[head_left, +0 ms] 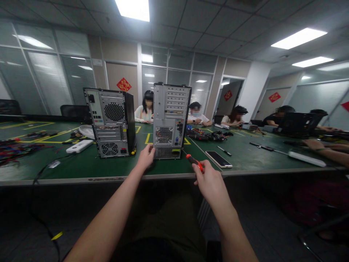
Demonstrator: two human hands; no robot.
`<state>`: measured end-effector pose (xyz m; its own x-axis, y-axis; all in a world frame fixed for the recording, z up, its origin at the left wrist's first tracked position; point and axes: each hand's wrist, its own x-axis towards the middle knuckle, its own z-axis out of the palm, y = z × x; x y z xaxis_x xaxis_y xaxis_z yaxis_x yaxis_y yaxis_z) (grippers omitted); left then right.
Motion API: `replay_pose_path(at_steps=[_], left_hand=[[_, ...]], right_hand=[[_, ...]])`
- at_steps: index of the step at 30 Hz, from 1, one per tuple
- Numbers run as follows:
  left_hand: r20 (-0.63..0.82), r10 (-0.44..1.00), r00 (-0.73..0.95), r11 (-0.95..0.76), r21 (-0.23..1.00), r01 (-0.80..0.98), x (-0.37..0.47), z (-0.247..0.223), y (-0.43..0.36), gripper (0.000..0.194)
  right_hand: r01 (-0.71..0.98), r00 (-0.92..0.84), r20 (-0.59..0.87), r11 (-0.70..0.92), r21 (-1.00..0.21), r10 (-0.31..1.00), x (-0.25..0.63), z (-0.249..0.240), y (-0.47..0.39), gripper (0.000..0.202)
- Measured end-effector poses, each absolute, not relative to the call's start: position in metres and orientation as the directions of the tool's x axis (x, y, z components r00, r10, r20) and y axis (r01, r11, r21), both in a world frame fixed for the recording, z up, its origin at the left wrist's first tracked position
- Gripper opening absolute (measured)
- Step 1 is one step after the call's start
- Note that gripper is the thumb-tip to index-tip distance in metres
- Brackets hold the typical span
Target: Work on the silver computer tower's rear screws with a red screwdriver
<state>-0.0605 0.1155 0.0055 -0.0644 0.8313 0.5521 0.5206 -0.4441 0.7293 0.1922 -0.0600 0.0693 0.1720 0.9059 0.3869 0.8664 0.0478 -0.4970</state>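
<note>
A silver-backed computer tower (pixel 170 116) stands upright on the green table, its rear panel of ports and vents facing me. My left hand (pixel 146 157) is closed at its lower left edge, bracing the side; the fingertips are partly hidden. In my right hand (pixel 208 174) is a red and black screwdriver (pixel 194 161), gripped by the handle. Its thin shaft points up and left to the tower's lower right corner; whether the tip sits in a screw is too small to tell. A second computer tower (pixel 110 123) stands to the left.
A smartphone (pixel 218 159) and a thin pen-like tool (pixel 224 151) lie right of my right hand. Black cables (pixel 209 135) are heaped behind. At left are a white power strip (pixel 79 146) and coloured wires (pixel 20 154). Several people sit across and along the table.
</note>
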Motion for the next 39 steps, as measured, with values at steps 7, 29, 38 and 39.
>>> replay_pose_path(at_steps=[7, 29, 38, 39], left_hand=[[0.549, 0.833, -0.069, -0.44, 0.733, 0.519, -0.0608, 0.0041, 0.1176, 0.022], [0.539, 0.84, -0.068, -0.432, 0.738, 0.518, -0.0599, 0.0066, 0.1148, 0.022], [0.534, 0.843, -0.066, -0.43, 0.743, 0.514, -0.0594, 0.0078, 0.1135, 0.022], [0.531, 0.844, -0.067, -0.427, 0.743, 0.516, -0.0594, 0.008, 0.1134, 0.022]], right_hand=[[0.943, 0.097, 0.514, 0.087, -0.322, 0.852, 0.1936, 0.0646, -0.06, 0.012], [0.924, 0.172, 0.443, 0.012, -0.382, 0.88, 0.1927, 0.0678, -0.0595, 0.026], [0.95, 0.11, 0.528, 0.067, -0.304, 0.842, 0.1965, 0.0635, -0.0593, 0.018], [0.943, 0.125, 0.513, 0.058, -0.327, 0.849, 0.1961, 0.0642, -0.0594, 0.018]])
